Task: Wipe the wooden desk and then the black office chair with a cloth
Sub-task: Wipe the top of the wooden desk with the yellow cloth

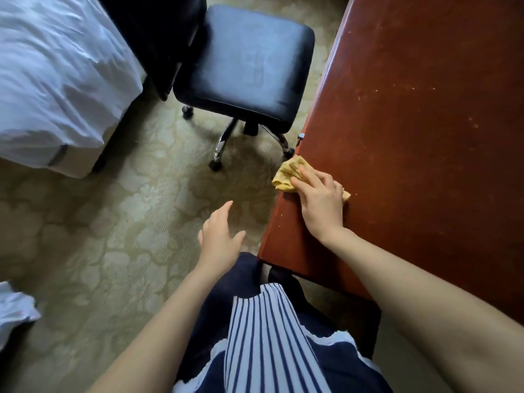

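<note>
Left hand (219,236) loose and empty above the carpet (113,222), fingers spread. Black office chair (246,66) beyond it, just beside the left edge of the wooden desk (425,109). Right hand (320,199) flat on the yellow cloth (286,174), pressing it down at that same edge.

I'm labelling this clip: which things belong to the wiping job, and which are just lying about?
Job: yellow cloth under the right hand, wooden desk, black office chair.
Lying about: white bed, white fabric on the carpet.
</note>
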A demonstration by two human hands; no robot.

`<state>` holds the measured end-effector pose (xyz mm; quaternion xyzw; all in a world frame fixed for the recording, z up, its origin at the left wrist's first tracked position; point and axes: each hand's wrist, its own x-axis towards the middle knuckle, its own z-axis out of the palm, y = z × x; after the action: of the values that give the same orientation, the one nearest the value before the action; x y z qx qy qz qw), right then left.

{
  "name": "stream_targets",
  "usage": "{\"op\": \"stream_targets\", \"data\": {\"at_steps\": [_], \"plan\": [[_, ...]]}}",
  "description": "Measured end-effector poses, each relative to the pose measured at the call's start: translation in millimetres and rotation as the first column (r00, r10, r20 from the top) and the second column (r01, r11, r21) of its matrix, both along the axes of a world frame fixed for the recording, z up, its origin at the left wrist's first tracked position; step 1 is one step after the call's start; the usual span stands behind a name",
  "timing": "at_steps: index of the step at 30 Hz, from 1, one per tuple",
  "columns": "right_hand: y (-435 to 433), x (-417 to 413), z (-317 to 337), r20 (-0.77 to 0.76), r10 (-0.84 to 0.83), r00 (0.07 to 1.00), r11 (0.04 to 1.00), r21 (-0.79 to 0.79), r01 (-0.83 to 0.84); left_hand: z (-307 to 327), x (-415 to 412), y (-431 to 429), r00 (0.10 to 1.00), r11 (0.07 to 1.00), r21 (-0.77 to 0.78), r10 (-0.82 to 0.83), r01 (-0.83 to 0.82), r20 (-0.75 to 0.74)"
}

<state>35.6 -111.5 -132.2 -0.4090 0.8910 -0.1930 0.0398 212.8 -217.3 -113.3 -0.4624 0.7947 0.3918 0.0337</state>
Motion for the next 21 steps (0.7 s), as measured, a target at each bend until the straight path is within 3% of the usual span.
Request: {"op": "stream_targets", "data": {"at_steps": [2, 6, 14, 17, 21], "plan": [[13, 14, -1, -0.069, 0.217, 0.974, 0.974, -0.045, -0.220, 2, 4, 9, 0.987, 0.988, 0.001, 0.154, -0.154, -0.054], [48, 38, -7, -0.125, 0.540, 0.832, 0.838, -0.004, -0.545, 5, 3, 23, 0.957, 0.961, 0.076, 0.274, -0.267, -0.099], [125, 8, -5, -0.178, 0.842, 0.509, 0.529, 0.089, -0.844, 9, -18, 49, 0.996, 0.981, 0.191, 0.059, -0.045, -0.067], [154, -22, 3, -0.181, 0.844, 0.504, 0.529, 0.132, -0.838, 9, -26, 55, 0.998, 0.973, 0.224, -0.053, 0.057, -0.023], [175, -65, 14, -0.211, 0.732, 0.648, 0.680, 0.175, -0.712, 10, -34, 57, 0.993, 0.946, 0.302, -0.109, 0.115, -0.039]]}}
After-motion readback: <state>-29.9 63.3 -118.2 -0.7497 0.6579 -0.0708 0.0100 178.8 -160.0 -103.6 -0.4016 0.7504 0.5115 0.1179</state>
